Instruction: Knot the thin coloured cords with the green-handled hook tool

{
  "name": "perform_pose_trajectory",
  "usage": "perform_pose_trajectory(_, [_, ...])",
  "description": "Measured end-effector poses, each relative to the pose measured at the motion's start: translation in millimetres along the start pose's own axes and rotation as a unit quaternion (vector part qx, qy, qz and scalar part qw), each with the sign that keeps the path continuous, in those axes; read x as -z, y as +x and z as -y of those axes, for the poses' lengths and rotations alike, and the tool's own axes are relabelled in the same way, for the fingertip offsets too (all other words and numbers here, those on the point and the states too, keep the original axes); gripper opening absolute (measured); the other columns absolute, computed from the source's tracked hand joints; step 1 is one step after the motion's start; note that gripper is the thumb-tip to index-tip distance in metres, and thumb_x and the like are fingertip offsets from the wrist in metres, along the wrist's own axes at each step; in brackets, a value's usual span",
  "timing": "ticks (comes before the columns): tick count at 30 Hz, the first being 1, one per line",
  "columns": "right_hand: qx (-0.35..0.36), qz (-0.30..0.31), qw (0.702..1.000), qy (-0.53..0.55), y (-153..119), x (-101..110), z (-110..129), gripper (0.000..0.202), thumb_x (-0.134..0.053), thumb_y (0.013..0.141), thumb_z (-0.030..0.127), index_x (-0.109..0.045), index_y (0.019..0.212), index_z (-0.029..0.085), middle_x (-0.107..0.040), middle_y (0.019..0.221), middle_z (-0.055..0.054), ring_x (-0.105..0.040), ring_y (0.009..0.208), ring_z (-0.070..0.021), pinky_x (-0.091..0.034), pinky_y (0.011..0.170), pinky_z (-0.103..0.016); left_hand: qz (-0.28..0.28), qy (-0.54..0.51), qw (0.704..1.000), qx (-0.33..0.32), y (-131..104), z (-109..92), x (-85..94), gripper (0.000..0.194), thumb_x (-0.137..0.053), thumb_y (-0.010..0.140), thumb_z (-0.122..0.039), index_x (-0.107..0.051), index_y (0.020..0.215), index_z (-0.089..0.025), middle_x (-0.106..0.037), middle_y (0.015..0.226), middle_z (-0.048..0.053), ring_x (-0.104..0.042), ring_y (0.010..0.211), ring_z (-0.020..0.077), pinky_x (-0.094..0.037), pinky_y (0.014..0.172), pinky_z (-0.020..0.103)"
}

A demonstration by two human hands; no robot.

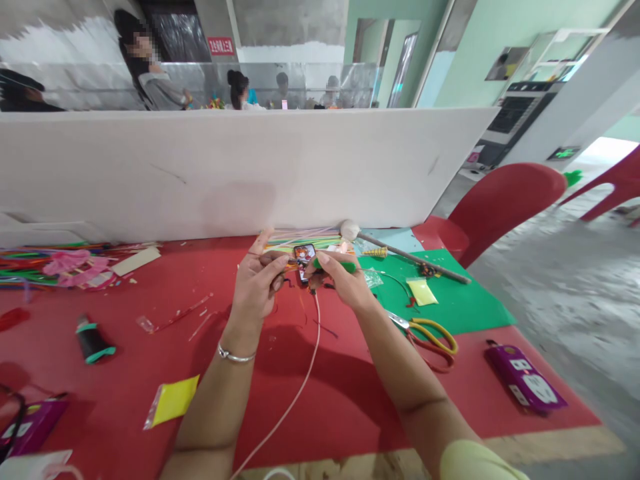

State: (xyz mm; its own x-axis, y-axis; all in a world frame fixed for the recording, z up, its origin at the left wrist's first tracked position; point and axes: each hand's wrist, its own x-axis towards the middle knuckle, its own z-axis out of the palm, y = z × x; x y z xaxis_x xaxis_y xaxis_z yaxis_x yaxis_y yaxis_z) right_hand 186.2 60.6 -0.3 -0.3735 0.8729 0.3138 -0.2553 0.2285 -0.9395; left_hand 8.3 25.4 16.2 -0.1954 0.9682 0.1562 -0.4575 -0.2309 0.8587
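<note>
My left hand is closed in a pinch, its index finger and thumb together on a small dark piece too tiny to name. My right hand grips a tool with a green handle, and its tip points toward the left fingertips. Under and between the hands lies a phone with a lit screen, partly covered by my fingers. A pale cable runs from its lower end toward me. Coloured craft stems lie behind the hands.
Scissors with yellow and red handles lie right, beside a green sheet. A rod with a white ball lies behind them. Yellow packets, a black-teal tool and a purple box sit around. A white partition stands behind.
</note>
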Motion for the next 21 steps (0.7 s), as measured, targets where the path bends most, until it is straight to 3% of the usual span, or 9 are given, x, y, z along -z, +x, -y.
perform_pose_trajectory(7, [-0.029,0.054,0.997,0.041,2,6,-6,0.048,-0.073,0.091,0.062,-0.08,0.081,0.015,-0.078,0.079,-0.007,-0.068,0.058,-0.014,-0.058,0.056,-0.026,0.002,0.006,1.0,0.022,1,-4,1.9,0.101,-0.094,0.068,-0.021,-0.05,0.159,-0.015,-0.078,0.079,0.001,-0.044,0.041,0.0017,-0.03,0.037,0.015])
perform_pose_trajectory(15, [-0.027,-0.032,0.998,0.043,4,-1,-9,0.058,-0.066,0.091,0.072,-0.077,0.082,0.016,-0.073,0.072,-0.005,-0.066,0.055,-0.0132,-0.057,0.053,-0.026,0.046,0.022,0.998,0.035,1,-4,4.4,0.115,-0.095,0.069,-0.019,-0.036,0.168,-0.019,-0.08,0.083,0.002,-0.045,0.042,0.003,-0.031,0.038,0.015])
perform_pose_trajectory(21, [0.012,0.0,1.0,-0.018,-1,-4,-2,0.061,-0.06,0.095,0.073,-0.077,0.085,0.016,-0.074,0.08,-0.005,-0.066,0.06,-0.0112,-0.055,0.059,-0.024,-0.008,-0.002,1.0,-0.016,1,0,-0.6,0.113,-0.098,0.067,-0.02,-0.042,0.165,-0.02,-0.077,0.073,-0.003,-0.041,0.039,0.002,-0.029,0.037,0.014])
